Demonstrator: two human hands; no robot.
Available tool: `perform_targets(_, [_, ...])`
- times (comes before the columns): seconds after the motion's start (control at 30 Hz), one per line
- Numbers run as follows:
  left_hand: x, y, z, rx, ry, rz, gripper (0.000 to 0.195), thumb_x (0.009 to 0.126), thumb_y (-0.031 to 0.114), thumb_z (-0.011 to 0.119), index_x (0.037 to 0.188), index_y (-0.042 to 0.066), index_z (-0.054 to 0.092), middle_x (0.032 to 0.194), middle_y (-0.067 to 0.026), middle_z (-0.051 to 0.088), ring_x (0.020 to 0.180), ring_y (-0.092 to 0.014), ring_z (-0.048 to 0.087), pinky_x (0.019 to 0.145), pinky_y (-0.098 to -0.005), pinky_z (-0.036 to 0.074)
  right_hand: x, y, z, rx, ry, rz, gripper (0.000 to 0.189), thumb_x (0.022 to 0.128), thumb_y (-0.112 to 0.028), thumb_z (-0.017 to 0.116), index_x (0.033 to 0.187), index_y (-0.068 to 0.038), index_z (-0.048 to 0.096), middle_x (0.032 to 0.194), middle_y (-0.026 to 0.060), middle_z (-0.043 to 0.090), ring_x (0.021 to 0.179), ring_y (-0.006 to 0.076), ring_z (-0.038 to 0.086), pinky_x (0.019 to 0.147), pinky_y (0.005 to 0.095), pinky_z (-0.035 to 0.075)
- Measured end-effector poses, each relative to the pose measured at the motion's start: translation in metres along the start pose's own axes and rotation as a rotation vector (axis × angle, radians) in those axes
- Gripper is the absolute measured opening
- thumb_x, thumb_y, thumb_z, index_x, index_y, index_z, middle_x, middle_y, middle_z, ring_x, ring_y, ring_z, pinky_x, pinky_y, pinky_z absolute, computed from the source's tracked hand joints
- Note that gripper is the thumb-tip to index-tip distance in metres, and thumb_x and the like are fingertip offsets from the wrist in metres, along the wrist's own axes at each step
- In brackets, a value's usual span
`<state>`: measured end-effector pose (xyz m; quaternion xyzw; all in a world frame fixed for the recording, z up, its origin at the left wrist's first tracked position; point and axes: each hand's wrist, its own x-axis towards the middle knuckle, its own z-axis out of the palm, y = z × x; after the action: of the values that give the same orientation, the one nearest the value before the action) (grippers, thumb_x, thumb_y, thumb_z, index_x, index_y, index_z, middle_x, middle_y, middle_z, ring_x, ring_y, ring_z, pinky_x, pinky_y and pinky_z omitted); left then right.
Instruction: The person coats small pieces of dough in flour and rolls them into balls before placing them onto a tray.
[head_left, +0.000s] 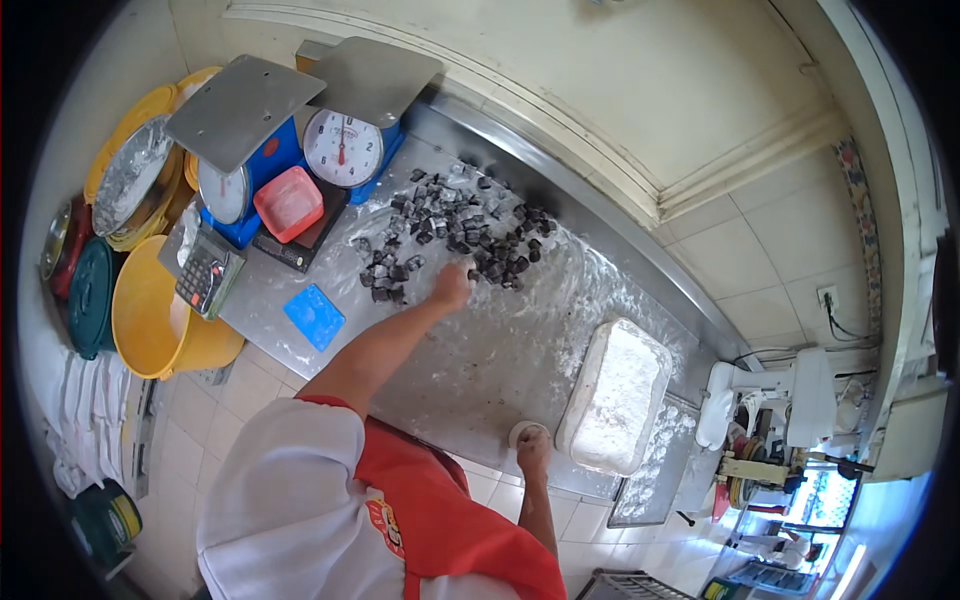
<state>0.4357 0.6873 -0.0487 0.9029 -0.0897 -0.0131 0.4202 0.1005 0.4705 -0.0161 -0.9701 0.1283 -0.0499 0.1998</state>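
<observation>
My left hand (454, 285) reaches to the near edge of a loose pile of small dark cubes (472, 225), dusted with white powder. Its curled fingers touch the cubes there; whether one is gripped I cannot tell. My right hand (533, 450) is closed at a small round whitish object (519, 433), perhaps a cup or bowl, by the front edge of the steel worktable (465, 367). Fingers partly cover this object. Just right of that hand sits a whitish rectangular tub (621, 397) with flour-like powder on its top.
A blue scraper (314, 317) lies at the table's left. Beyond it are a digital scale (289, 256) carrying a red tray (291, 202), a calculator (206, 270) and two dial scales (343, 148) (225, 193). A yellow bucket (150, 315) stands beside the table. Another person (787, 551) is far right.
</observation>
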Motion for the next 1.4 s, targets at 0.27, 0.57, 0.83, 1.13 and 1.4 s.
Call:
perform_targets(0.27, [-0.130, 0.058, -0.024, -1.486, -0.768, -0.438, 0.029, 0.078, 0.029, 0.057, 0.095, 0.005, 0.057, 0.083, -0.0065, 0.059, 0.071, -0.016, 0.057, 0.063, -0.0278, 0.047, 0.051, -0.108, -0.018, 0.866, 0.217, 0.176, 0.039, 0.081, -0.026, 0.052, 0.106, 0.004, 0.048, 0.110, 0.0176, 0.048, 0.104, 0.0241, 0.048, 0.085, 0.0311, 0.039])
perform_targets(0.57, [-0.109, 0.131, -0.039, -1.713, -0.807, -0.705, 0.053, 0.083, 0.062, 0.031, 0.082, 0.012, 0.050, 0.074, -0.0041, 0.051, 0.068, -0.016, 0.050, 0.064, -0.0305, 0.045, 0.104, -0.213, -0.034, 0.556, 0.130, -0.130, 0.051, 0.087, -0.030, 0.041, 0.122, 0.007, 0.037, 0.122, 0.0225, 0.042, 0.114, 0.0351, 0.039, 0.097, 0.0422, 0.028])
perform_targets(0.83, [-0.121, 0.184, -0.059, -1.509, -0.580, -0.107, 0.063, 0.089, 0.051, 0.029, 0.131, 0.004, 0.028, 0.131, -0.0155, 0.034, 0.120, -0.022, 0.034, 0.101, -0.0314, 0.025, 0.120, -0.164, -0.055, 0.463, 0.285, -0.426, 0.043, 0.089, -0.031, 0.038, 0.117, 0.000, 0.043, 0.118, 0.0162, 0.045, 0.109, 0.0263, 0.045, 0.093, 0.0377, 0.033])
perform_targets(1.13, [0.000, -0.053, -0.045, 0.375, 0.006, -0.232, 0.055, 0.069, 0.024, 0.060, 0.114, -0.005, 0.045, 0.113, -0.0244, 0.049, 0.111, -0.036, 0.042, 0.099, -0.0418, 0.027, 0.093, 0.004, -0.043, 2.020, 0.328, 0.762, 0.018, 0.086, -0.025, 0.051, 0.092, -0.009, 0.055, 0.070, 0.0048, 0.054, 0.059, 0.0147, 0.053, 0.052, 0.0222, 0.045])
perform_targets(1.4, [-0.033, -0.056, -0.060, 0.386, -0.042, 0.168, 0.042, 0.069, 0.013, 0.056, 0.111, 0.006, 0.050, 0.100, -0.0221, 0.052, 0.098, -0.037, 0.048, 0.085, -0.0451, 0.038, 0.102, 0.058, -0.082, 1.939, 0.572, 0.959, 0.033, 0.085, -0.033, 0.042, 0.105, -0.007, 0.046, 0.107, 0.0172, 0.048, 0.095, 0.0327, 0.051, 0.079, 0.0458, 0.047])
